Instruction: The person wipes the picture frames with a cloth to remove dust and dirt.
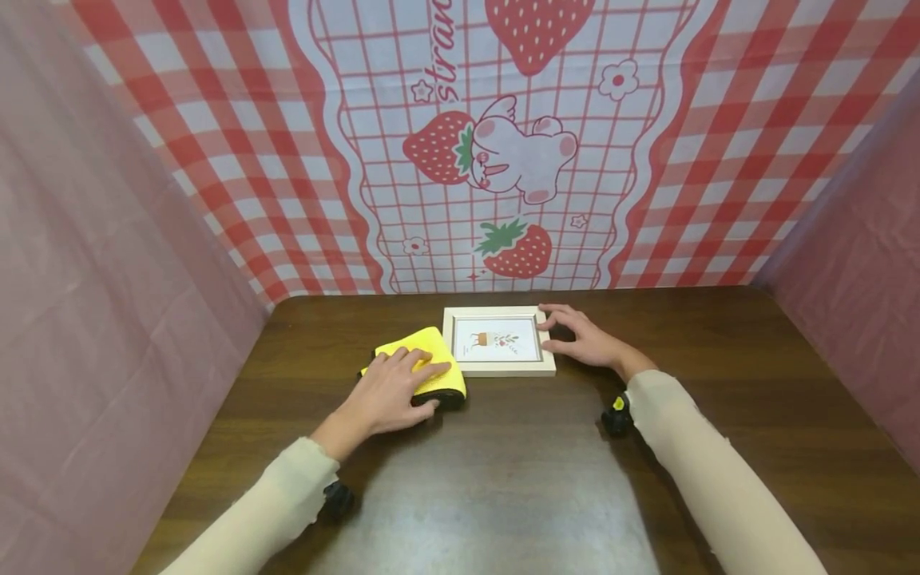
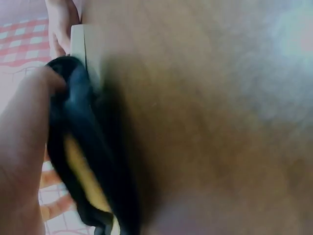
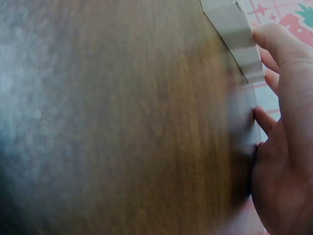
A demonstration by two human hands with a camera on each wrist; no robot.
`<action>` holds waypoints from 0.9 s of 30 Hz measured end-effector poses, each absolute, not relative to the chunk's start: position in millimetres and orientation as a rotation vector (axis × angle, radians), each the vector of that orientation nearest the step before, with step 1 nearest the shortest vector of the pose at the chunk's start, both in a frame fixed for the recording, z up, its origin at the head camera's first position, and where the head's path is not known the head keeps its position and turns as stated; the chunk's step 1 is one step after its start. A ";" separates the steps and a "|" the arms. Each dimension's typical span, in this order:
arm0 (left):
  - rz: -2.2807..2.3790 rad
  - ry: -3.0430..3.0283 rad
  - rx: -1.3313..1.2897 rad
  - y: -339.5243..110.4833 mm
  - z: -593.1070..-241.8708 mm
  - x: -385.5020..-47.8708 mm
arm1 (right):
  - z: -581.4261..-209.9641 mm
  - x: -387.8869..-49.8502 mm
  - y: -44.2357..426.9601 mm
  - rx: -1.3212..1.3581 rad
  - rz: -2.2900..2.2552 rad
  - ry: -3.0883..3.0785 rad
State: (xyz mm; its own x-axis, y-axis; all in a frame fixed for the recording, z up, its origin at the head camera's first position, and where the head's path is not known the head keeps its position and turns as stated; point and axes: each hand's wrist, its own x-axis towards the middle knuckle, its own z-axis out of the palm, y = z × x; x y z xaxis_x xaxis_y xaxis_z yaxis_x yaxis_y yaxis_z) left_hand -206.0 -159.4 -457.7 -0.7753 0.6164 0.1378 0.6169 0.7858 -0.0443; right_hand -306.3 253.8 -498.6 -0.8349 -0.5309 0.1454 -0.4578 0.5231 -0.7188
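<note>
A folded yellow cloth (image 1: 431,345) with black edging lies against the left side of a picture frame (image 1: 499,373). My left hand (image 1: 388,389) holds the cloth from above, fingers spread over its top and thumb at its near edge. The left wrist view shows the cloth's dark edging beside the thumb, blurred. The cream frame lies flat and holds a small drawing of a plant in an orange pot, turned sideways. My right hand (image 1: 585,339) grips the frame's right side, with the thumb on its edge and bent fingers around the far right corner.
Under both hands is a dark brown wooden table (image 1: 503,479) with a glossy patch of reflected light. A strawberry-print checked cloth (image 1: 517,160) hangs behind its far edge. Pinkish curtains (image 1: 108,279) hang on both sides. Dark devices (image 1: 616,417) sit at both wrists.
</note>
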 end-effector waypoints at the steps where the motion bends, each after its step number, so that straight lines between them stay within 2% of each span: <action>1: -0.021 -2.831 -0.978 -159.4 -456.3 -206.8 | -498.4 -306.3 253.4 -0.859 -1.216 2.656; 17: -0.180 -3.008 -0.912 -148.8 -456.0 -233.4 | -487.4 -302.0 248.1 -0.789 -1.159 2.655; 27: -0.153 -2.899 -0.920 -142.7 -463.7 -238.7 | -487.0 -301.0 247.7 -0.772 -1.150 2.666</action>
